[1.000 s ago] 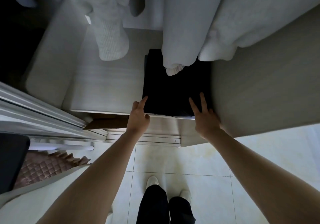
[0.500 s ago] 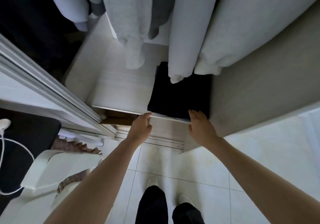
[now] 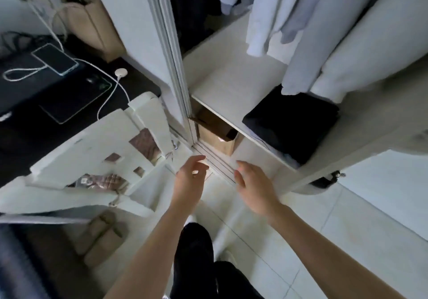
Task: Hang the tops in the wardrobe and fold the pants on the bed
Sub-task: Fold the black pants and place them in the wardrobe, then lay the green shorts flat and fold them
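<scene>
From the head view, the person's left hand (image 3: 190, 178) and right hand (image 3: 252, 185) hang apart over the pale tiled floor (image 3: 347, 224), in front of the white wardrobe (image 3: 222, 83). Both hands hold nothing, and their fingers are loose and a little bent. A folded black pair of pants (image 3: 291, 122) lies on the white wardrobe shelf, at its front edge. Pale grey and white tops (image 3: 324, 34) hang above the pants. A brown cardboard box (image 3: 215, 134) sits under the shelf. To the left, a phone on a white cable (image 3: 54, 59) lies on a dark surface (image 3: 20, 122).
</scene>
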Action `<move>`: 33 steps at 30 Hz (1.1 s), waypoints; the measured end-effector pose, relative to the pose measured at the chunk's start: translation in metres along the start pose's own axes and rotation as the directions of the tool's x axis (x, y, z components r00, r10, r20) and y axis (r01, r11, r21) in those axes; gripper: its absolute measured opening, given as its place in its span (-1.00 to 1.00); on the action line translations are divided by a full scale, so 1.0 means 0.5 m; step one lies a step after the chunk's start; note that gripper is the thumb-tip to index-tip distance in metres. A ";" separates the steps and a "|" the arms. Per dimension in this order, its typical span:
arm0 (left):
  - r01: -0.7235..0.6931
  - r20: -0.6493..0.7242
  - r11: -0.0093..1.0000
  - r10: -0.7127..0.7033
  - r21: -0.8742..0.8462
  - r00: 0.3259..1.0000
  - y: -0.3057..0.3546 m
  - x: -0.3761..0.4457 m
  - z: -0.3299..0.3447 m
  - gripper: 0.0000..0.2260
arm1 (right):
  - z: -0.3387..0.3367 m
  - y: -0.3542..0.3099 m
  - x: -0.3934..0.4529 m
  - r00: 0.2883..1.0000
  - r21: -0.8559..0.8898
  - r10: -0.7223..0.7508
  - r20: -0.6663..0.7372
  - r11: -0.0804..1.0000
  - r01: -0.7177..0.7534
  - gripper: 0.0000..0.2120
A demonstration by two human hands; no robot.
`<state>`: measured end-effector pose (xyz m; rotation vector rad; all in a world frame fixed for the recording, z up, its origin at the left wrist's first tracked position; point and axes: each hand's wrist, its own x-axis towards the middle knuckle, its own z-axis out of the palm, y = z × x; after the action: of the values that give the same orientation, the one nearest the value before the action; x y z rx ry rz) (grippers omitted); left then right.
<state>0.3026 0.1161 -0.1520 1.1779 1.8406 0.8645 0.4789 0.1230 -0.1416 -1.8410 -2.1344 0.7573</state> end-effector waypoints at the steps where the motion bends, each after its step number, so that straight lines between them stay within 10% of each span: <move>1: 0.038 -0.061 0.999 -0.039 -0.031 0.997 -0.019 -0.050 -0.023 -0.77 | 0.011 -0.024 -0.027 0.998 0.037 -0.026 0.061 0.999 0.024 -0.60; 11: 0.304 -0.508 0.886 -0.453 -0.351 0.732 -0.236 -0.480 -0.230 -0.75 | 0.188 -0.253 -0.241 0.843 0.125 -0.322 0.431 0.946 0.298 -0.63; 19: 0.380 -0.682 0.740 -0.666 -0.555 0.301 -0.436 -0.854 -0.317 -0.81 | 0.392 -0.457 -0.516 0.435 0.159 -0.584 0.686 0.704 0.692 -0.64; 23: 0.380 -0.611 0.567 -0.792 -0.731 0.008 -0.548 -1.063 -0.341 -0.83 | 0.497 -0.565 -0.709 0.225 0.236 -0.605 0.764 0.586 0.775 -0.65; 33: 0.227 -0.260 0.186 -0.898 -0.956 -0.355 -0.764 -1.408 -0.363 -0.82 | 0.765 -0.725 -1.075 -0.170 0.317 -0.411 0.896 0.324 0.891 -0.68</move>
<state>0.1826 -0.6937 -0.2186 -1.4766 2.2413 1.2673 0.0856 -0.5172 -0.1904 0.5117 -3.6060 1.1158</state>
